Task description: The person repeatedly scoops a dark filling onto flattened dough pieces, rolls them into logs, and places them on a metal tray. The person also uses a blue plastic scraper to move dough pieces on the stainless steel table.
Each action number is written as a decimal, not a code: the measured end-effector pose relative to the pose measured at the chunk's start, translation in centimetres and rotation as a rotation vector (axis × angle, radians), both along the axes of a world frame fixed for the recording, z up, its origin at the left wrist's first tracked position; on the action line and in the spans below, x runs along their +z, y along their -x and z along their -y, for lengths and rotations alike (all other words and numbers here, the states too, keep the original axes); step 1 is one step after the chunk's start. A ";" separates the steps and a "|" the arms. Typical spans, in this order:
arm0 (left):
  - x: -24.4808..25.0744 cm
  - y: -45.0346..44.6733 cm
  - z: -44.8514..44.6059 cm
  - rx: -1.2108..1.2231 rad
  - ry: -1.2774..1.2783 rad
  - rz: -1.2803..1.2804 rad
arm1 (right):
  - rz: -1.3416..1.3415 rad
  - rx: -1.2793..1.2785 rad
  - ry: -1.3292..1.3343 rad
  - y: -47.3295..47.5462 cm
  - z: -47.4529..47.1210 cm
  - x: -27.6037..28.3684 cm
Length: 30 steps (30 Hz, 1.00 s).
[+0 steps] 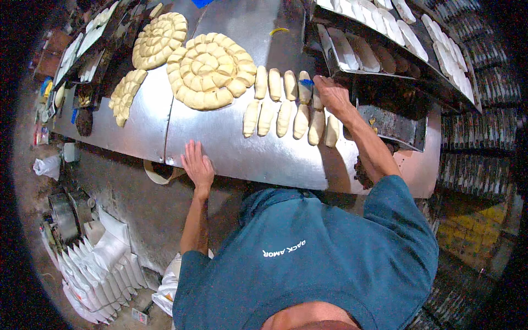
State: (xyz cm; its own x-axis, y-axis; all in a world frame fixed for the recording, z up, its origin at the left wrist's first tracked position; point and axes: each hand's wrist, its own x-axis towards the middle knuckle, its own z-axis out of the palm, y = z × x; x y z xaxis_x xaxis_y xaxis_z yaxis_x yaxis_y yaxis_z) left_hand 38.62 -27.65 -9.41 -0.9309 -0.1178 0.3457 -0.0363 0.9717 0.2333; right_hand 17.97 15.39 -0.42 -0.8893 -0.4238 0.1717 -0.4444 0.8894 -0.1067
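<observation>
My left hand rests palm down near the front edge of the metal-topped table, holding nothing. At the far end of two rows of rolled dough pieces, my right hand grips a small blue tool. The tool lies across the top of one dough roll in the back row; its working edge cannot be made out. My right hand partly covers the roll beside it. In the front row, several more dough rolls lie side by side. Left of the rows sits a large coil of cut dough pieces.
A second dough coil and a smaller dough cluster lie further left. Trays of pale, elongated pieces stand at the back right, above a dark metal tray. White sacks stand on the floor at left.
</observation>
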 end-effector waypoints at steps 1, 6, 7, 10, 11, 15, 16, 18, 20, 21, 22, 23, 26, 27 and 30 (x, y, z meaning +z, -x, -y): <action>-0.1 -0.3 0.1 0.008 0.008 0.005 | 0.060 -0.024 -0.022 0.0 0.9 1.1; -0.2 -0.2 0.3 0.010 0.009 0.039 | 0.006 -0.025 -0.044 1.3 0.7 -1.8; -0.2 -0.5 0.3 0.012 0.013 0.052 | -0.061 -0.029 0.000 1.1 1.4 -1.5; 0.1 0.0 0.0 0.008 -0.018 0.064 | -0.222 -0.007 0.104 1.8 1.8 -2.4; 0.3 0.0 0.1 -0.009 -0.013 0.059 | -0.211 -0.021 0.098 1.8 1.4 -3.7; 0.0 -0.3 0.6 -0.008 -0.004 0.057 | -0.017 0.088 0.313 1.3 5.8 1.2; -0.2 -0.5 0.6 -0.001 -0.004 0.066 | 0.019 0.140 0.333 0.8 7.8 3.3; -0.3 -0.3 0.6 0.000 -0.001 0.058 | 0.096 0.189 0.329 0.2 9.9 5.6; -0.4 -0.2 0.8 -0.002 0.004 0.033 | 0.171 0.192 0.283 0.8 11.1 5.6; -0.6 0.0 0.8 -0.003 0.003 0.010 | 0.187 0.227 0.169 1.3 11.3 5.0; -0.6 -0.1 0.7 -0.012 0.001 -0.005 | 0.214 0.201 0.112 1.5 11.3 3.3; -0.5 -0.3 0.7 -0.018 0.001 0.003 | 0.241 0.173 0.056 1.8 11.0 1.8; -0.4 -0.8 0.6 0.002 -0.013 0.028 | 0.317 0.116 0.066 2.7 11.7 4.1; -0.1 -0.7 0.5 0.000 -0.021 0.026 | 0.301 0.099 0.053 2.9 11.9 4.1; 0.3 -0.1 0.2 -0.002 -0.038 0.028 | 0.239 0.053 -0.058 3.7 12.7 2.9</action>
